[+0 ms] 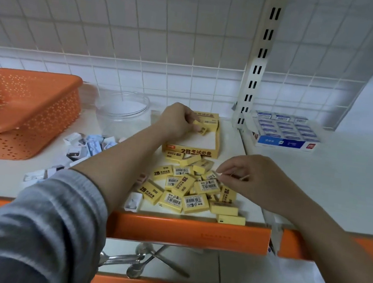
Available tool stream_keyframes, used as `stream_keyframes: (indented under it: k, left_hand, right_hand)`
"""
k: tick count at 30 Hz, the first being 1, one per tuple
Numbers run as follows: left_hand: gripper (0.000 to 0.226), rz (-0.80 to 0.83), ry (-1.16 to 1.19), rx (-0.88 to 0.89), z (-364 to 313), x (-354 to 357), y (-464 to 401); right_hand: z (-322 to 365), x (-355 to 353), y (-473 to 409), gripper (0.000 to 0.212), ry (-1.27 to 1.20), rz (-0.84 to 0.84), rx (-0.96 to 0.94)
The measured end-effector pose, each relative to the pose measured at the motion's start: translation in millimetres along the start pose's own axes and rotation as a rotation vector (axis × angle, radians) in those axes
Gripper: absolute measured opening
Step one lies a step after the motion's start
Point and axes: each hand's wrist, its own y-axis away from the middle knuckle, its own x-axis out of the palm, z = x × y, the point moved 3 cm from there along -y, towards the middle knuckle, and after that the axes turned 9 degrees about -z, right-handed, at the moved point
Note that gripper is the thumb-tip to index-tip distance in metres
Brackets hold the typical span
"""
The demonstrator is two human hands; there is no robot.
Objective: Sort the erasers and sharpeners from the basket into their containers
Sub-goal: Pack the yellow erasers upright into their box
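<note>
Several yellow erasers (189, 188) lie heaped on the white shelf in front of a yellow eraser box (191, 150). My left hand (178, 121) reaches into that box and grips a yellow eraser (202, 129) at its back row. My right hand (247, 174) hovers over the right side of the heap, fingertips pinched at an eraser's edge; whether it holds one I cannot tell. White and blue sharpeners (86, 146) are scattered to the left. A clear plastic jar (124, 107) stands behind them. The orange basket (20, 109) lies tipped at far left.
A blue-and-white box of packaged erasers (285, 132) sits on the neighbouring shelf to the right, past a slotted upright post (258, 63). The shelf's orange front edge (188, 232) runs below the heap. Metal spoons (135, 261) lie on the lower shelf.
</note>
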Motion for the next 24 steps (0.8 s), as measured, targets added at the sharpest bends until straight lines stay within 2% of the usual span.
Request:
stream_keyframes:
  k: [11,16,21,24]
  left_hand:
    - [0.022,-0.076,-0.163,0.027,13.7,18.1,-7.4]
    - [0.014,-0.151,-0.137,0.03,16.7,18.0,-9.6]
    - [0.018,-0.094,-0.244,0.09,17.4,14.1,-10.7]
    - [0.033,0.0,-0.387,0.18,14.2,15.4,-10.5]
  right_hand:
    - [-3.9,4.7,10.5,0.014,-0.075,-0.024,0.053]
    - [-7.6,7.8,12.5,0.015,-0.098,-0.079,0.083]
    - [-7.8,12.4,16.4,0.021,-0.1,-0.079,0.117]
    - [-6.6,15.6,17.3,0.03,-0.024,-0.035,0.119]
